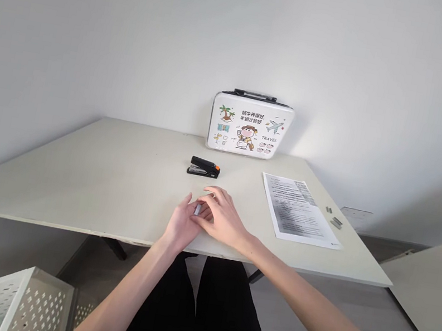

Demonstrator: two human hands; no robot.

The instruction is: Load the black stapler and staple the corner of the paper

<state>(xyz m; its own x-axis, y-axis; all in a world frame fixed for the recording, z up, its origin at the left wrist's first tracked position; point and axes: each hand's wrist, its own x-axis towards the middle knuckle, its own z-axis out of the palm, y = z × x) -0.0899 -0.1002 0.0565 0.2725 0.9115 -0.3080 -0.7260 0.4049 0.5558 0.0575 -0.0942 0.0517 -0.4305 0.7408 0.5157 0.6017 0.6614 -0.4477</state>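
Note:
Near the table's front edge, my left hand (182,227) is turned palm up with its thumb raised and its fingers partly behind the other hand. Over it reaches my right hand (223,217), thumb and fingertips closed on a small strip of staples (197,209) at the left palm. Just beyond both hands a black stapler (203,168) with an orange tab lies on its base, touched by neither. To the right, printed sheets of paper (300,211) lie flat. More staple strips (336,222) rest beside them along the right edge.
A white case (251,125) with cartoon prints stands upright against the wall at the back of the table (75,175). A white perforated basket (46,300) is on the lower left, below table height. A pale panel (432,297) stands at the right.

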